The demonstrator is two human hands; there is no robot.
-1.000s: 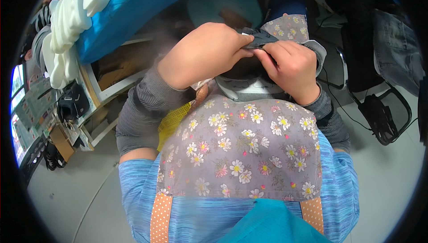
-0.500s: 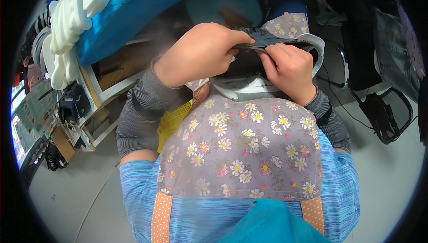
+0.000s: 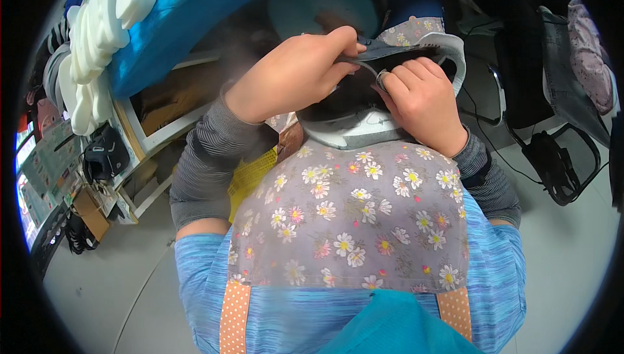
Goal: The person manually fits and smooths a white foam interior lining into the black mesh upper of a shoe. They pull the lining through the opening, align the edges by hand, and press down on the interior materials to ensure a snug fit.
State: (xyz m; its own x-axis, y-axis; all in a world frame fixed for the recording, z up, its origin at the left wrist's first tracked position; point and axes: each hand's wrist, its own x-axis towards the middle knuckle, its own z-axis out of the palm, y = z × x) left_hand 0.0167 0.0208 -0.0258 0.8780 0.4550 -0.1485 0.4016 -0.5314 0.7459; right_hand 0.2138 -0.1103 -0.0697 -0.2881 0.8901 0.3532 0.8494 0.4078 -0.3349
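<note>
In front of my chest, over a grey flowered apron (image 3: 351, 217), I hold up a dark fabric piece (image 3: 388, 50) that curves round like an open pouch. A white-backed rim (image 3: 361, 131) shows along its near side and right end. My left hand (image 3: 292, 74) is closed, thumb and fingers pinching the dark upper edge. Close to its right, my right hand (image 3: 422, 97) is closed on the same edge with curled fingers. Between the hands a short strip of the edge bows. The inside is in deep shadow, and the fingertips are partly hidden.
White foam pieces (image 3: 97, 35) shaped like soles stack at the upper left beside blue sheeting (image 3: 188, 9). Below them stands a wooden-edged shelf (image 3: 175, 130) with a black padded item (image 3: 106, 152). A black-framed chair (image 3: 552, 165) and a loose cable are on the right.
My hands have moved slightly, and the gap between their fingertips is wider. My right fingers have curled further over the edge. The held piece has tilted, showing more of its dark inside.
</note>
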